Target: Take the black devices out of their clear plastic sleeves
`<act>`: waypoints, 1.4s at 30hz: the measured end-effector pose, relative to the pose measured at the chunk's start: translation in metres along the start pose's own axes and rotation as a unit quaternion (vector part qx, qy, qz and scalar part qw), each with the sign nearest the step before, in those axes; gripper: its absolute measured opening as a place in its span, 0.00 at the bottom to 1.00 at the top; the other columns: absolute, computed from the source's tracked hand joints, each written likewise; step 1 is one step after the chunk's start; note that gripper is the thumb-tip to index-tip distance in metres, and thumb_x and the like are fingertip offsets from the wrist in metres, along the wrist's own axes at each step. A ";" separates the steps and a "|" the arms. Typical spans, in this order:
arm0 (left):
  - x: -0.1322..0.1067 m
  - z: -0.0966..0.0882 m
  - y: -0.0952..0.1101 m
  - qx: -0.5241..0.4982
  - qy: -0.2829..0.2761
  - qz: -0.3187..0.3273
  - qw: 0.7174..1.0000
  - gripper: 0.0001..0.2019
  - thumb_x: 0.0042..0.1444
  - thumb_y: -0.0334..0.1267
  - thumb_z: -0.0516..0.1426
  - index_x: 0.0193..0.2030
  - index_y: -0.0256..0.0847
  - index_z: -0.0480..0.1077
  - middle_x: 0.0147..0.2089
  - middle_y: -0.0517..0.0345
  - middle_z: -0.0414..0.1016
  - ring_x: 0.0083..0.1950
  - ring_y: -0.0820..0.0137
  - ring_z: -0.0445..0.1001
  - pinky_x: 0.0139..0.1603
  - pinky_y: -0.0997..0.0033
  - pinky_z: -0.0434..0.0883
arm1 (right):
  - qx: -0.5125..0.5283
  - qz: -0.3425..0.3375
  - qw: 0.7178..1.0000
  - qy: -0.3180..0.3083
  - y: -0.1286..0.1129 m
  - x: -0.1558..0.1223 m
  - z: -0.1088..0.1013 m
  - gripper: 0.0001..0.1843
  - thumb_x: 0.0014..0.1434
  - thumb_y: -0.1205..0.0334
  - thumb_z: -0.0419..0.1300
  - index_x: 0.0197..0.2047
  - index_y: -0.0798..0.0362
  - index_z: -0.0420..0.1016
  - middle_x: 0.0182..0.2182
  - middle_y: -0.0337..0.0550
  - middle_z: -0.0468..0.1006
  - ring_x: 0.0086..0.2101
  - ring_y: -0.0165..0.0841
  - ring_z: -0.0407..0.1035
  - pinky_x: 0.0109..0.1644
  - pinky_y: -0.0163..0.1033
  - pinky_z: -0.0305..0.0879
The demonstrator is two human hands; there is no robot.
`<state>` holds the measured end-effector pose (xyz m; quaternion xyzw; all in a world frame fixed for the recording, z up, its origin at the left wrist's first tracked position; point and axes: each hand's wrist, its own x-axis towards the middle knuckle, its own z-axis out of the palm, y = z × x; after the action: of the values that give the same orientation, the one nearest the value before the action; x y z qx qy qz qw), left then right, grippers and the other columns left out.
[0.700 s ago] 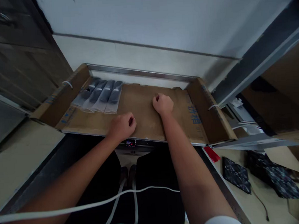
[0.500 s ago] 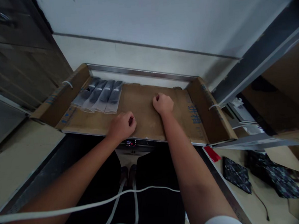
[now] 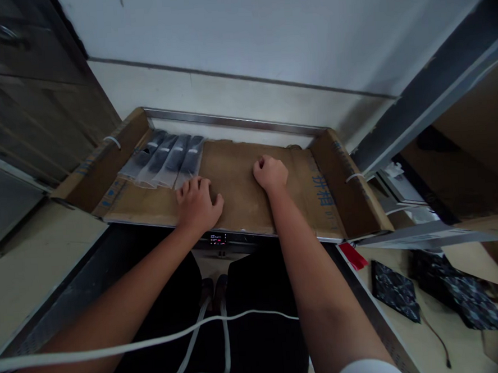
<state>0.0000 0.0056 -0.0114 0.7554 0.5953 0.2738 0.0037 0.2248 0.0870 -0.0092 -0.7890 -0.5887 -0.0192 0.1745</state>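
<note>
Head view

- Left hand (image 3: 197,205): open, palm down, fingers spread and not clamped on anything. The fingertips (image 3: 190,184) reach the near end of the rightmost sleeve and appear to touch it.
- Right hand (image 3: 271,174): curled into a loose fist, knuckles on the cardboard. Nothing visible in it. It stands well apart from the sleeves.
- Transparent plastic sleeves (image 3: 163,161): four, lying side by side at the far left of the cardboard liner, each holding a dark strip. The contents are too blurred to identify.
- Cardboard liner (image 3: 236,193): lies flat, with a raised left flap (image 3: 104,161) and right flap (image 3: 346,186), each bearing a white cable tie.
- Metal rail (image 3: 232,122): runs along the far edge of the liner, in front of the white wall (image 3: 239,29).
- Display (image 3: 217,239): small, with red digits, at the near edge, just below the left hand.
- White cable (image 3: 136,345): crosses the near side of the view over the left forearm. It does not lie between the hands and the sleeves.
- Dark cabinet (image 3: 27,82): stands at far left, above a beige surface (image 3: 30,267).
- Black patterned pads (image 3: 394,290): lie low on the right, beside a red tag (image 3: 353,256).
</note>
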 end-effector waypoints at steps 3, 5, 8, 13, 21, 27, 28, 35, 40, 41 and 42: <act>0.001 -0.001 0.001 0.002 -0.003 0.008 1.000 0.13 0.58 0.42 0.58 0.49 0.40 0.68 0.53 0.41 0.71 0.57 0.48 0.67 0.57 0.45 0.63 | -0.001 -0.003 1.000 0.005 0.000 0.000 0.000 0.18 0.64 0.54 0.51 0.42 0.52 0.79 0.38 0.54 0.81 0.38 0.42 0.74 0.39 0.41 0.65; 0.001 -0.003 0.002 -0.015 -0.009 0.026 1.000 0.12 0.59 0.41 0.58 0.48 0.40 0.68 0.51 0.43 0.71 0.55 0.50 0.68 0.57 0.47 0.64 | -0.001 -0.002 1.000 0.004 0.001 0.000 0.001 0.18 0.64 0.54 0.50 0.43 0.52 0.80 0.38 0.54 0.81 0.38 0.42 0.74 0.39 0.41 0.65; -0.004 -0.007 -0.001 -0.099 -0.043 0.101 0.989 0.07 0.63 0.38 0.54 0.45 0.41 0.67 0.45 0.48 0.72 0.51 0.58 0.70 0.55 0.54 0.67 | -0.001 0.002 1.000 -0.001 0.001 0.001 0.001 0.18 0.64 0.53 0.50 0.43 0.52 0.80 0.38 0.54 0.81 0.38 0.42 0.74 0.39 0.41 0.65; -0.016 -0.013 -0.004 -0.196 0.012 0.164 0.967 0.07 0.63 0.36 0.53 0.47 0.41 0.66 0.48 0.48 0.71 0.53 0.61 0.70 0.57 0.59 0.68 | 0.001 -0.003 1.000 0.005 0.001 0.000 0.001 0.18 0.64 0.53 0.51 0.42 0.52 0.80 0.38 0.54 0.81 0.37 0.41 0.74 0.38 0.41 0.65; -0.013 -0.012 0.000 -0.143 -0.076 0.186 0.969 0.08 0.66 0.37 0.51 0.38 0.41 0.70 0.40 0.52 0.74 0.46 0.62 0.70 0.52 0.59 0.68 | 0.004 0.000 1.000 0.007 0.001 -0.001 -0.001 0.18 0.64 0.54 0.51 0.42 0.52 0.80 0.38 0.53 0.81 0.38 0.41 0.74 0.40 0.40 0.65; -0.017 -0.010 -0.004 -0.154 -0.023 0.181 0.971 0.06 0.65 0.36 0.52 0.41 0.40 0.70 0.42 0.50 0.74 0.47 0.62 0.71 0.51 0.60 0.69 | 0.009 -0.002 1.000 0.010 0.001 0.000 0.000 0.17 0.64 0.54 0.51 0.41 0.51 0.80 0.37 0.53 0.81 0.37 0.41 0.73 0.39 0.41 0.64; -0.018 -0.009 -0.004 -0.150 -0.031 0.191 0.970 0.07 0.65 0.36 0.52 0.39 0.40 0.70 0.40 0.51 0.73 0.46 0.63 0.71 0.51 0.60 0.69 | 0.009 -0.001 1.000 0.010 0.001 0.000 0.000 0.17 0.64 0.54 0.51 0.40 0.51 0.80 0.37 0.53 0.81 0.37 0.41 0.74 0.38 0.41 0.64; -0.018 -0.008 -0.003 -0.161 -0.026 0.206 0.965 0.06 0.64 0.35 0.54 0.43 0.40 0.72 0.45 0.49 0.75 0.50 0.62 0.71 0.55 0.59 0.70 | 0.009 0.001 1.000 0.008 0.002 0.000 0.001 0.17 0.64 0.53 0.51 0.41 0.51 0.79 0.38 0.53 0.81 0.37 0.42 0.74 0.39 0.41 0.64; -0.018 -0.008 -0.002 -0.157 -0.051 0.206 0.964 0.07 0.64 0.35 0.53 0.40 0.40 0.72 0.42 0.50 0.75 0.47 0.62 0.72 0.53 0.59 0.70 | 0.009 -0.004 1.000 0.018 0.002 0.000 0.002 0.17 0.63 0.53 0.51 0.40 0.51 0.79 0.37 0.53 0.82 0.36 0.42 0.74 0.37 0.41 0.64; -0.019 -0.008 -0.003 -0.169 -0.059 0.212 0.961 0.07 0.64 0.36 0.53 0.40 0.40 0.73 0.41 0.51 0.76 0.46 0.63 0.73 0.53 0.59 0.70 | 0.009 -0.004 1.000 0.020 0.002 0.000 0.002 0.17 0.63 0.53 0.52 0.40 0.51 0.79 0.36 0.53 0.82 0.36 0.42 0.74 0.37 0.41 0.64; -0.020 -0.010 -0.003 -0.187 -0.064 0.213 0.957 0.07 0.64 0.36 0.53 0.40 0.40 0.73 0.41 0.51 0.76 0.46 0.63 0.73 0.52 0.60 0.70 | 0.009 -0.004 1.000 0.023 0.002 0.000 0.002 0.17 0.63 0.53 0.52 0.40 0.51 0.79 0.36 0.53 0.82 0.36 0.42 0.74 0.37 0.40 0.63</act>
<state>-0.0095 -0.0143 -0.0123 0.8663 0.3577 0.3255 0.1248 0.2267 0.0866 -0.0116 -0.7845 -0.5878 -0.0324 0.1949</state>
